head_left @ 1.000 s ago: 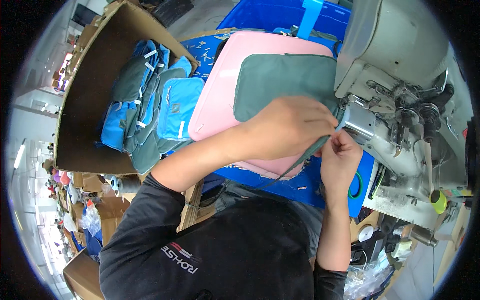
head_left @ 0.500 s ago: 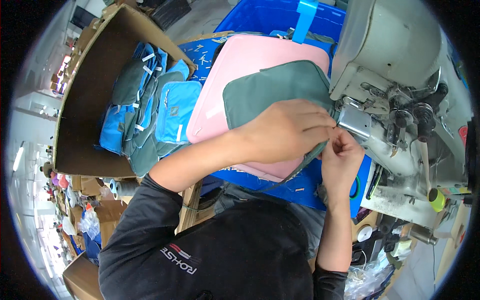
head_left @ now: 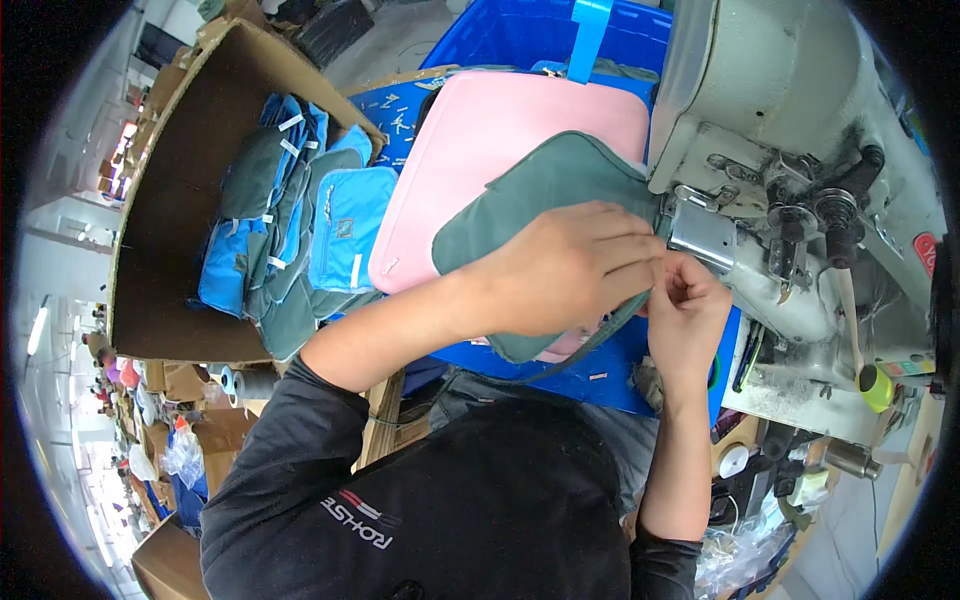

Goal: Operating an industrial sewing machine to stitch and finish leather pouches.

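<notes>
A dark green fabric panel [head_left: 550,185] with rounded corners lies over a smooth pink sheet [head_left: 500,110]. My left hand [head_left: 580,265] rests across the panel, its fingertips pinching the right edge. Against those fingertips, my right hand [head_left: 688,310] is closed in a pinch at the same edge, just beside the sewing machine's metal plate [head_left: 700,235]. A narrow green binding strip [head_left: 575,365] curves from the pinched spot down and left toward my lap. The fingers hide the exact point of the grip.
The sewing machine [head_left: 775,110] stands close at the right. At the left, a cardboard box [head_left: 165,220] holds several blue and green pouches [head_left: 345,230]. A blue crate [head_left: 500,35] sits behind the blue tabletop [head_left: 610,385], where thread scraps lie. Green-handled scissors [head_left: 714,372] show partly beside my right wrist.
The green panel has turned and slid toward the lower left; its near corner now shows below my left forearm. Both hands keep their pinch at the edge.
</notes>
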`<state>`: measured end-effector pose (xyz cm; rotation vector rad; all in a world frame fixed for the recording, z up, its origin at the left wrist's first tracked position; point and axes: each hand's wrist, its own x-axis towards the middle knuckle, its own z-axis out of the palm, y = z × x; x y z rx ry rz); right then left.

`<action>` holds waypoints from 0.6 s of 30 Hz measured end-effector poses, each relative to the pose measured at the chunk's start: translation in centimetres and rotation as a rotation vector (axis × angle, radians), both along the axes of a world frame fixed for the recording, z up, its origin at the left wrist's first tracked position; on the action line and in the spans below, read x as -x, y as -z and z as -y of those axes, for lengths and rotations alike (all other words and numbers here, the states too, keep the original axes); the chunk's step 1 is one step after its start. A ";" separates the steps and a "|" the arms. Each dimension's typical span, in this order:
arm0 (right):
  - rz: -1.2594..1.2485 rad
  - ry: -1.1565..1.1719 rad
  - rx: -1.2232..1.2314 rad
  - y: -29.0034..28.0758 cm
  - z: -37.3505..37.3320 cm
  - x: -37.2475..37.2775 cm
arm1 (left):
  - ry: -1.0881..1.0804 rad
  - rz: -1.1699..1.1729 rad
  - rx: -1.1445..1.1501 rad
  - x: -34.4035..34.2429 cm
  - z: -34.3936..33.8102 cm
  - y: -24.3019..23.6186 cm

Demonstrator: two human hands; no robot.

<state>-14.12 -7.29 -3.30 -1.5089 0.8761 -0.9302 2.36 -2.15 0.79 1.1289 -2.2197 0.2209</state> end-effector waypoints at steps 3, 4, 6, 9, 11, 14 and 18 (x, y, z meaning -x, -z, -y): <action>0.035 0.020 -0.078 -0.9 0.2 0.4 | -0.021 -0.051 -0.004 0.7 -0.8 0.2; 0.076 0.011 -0.081 -0.5 0.3 0.4 | -0.049 -0.088 0.012 1.0 -0.9 0.3; 0.073 0.005 -0.119 -0.9 0.2 0.4 | -0.069 -0.160 -0.032 1.0 -1.2 0.3; 0.081 0.001 -0.197 -1.3 0.0 0.2 | -0.083 -0.314 -0.160 0.7 -1.4 0.4; -0.039 0.018 -0.112 -1.3 -0.6 0.2 | -0.077 -0.399 -0.222 0.5 -1.2 0.1; -0.041 -0.030 -0.080 -0.2 -1.0 0.4 | -0.071 -0.412 -0.223 0.7 -1.2 0.1; 0.018 -0.041 -0.100 -0.3 -1.0 0.7 | -0.074 -0.339 -0.162 1.2 -1.5 0.4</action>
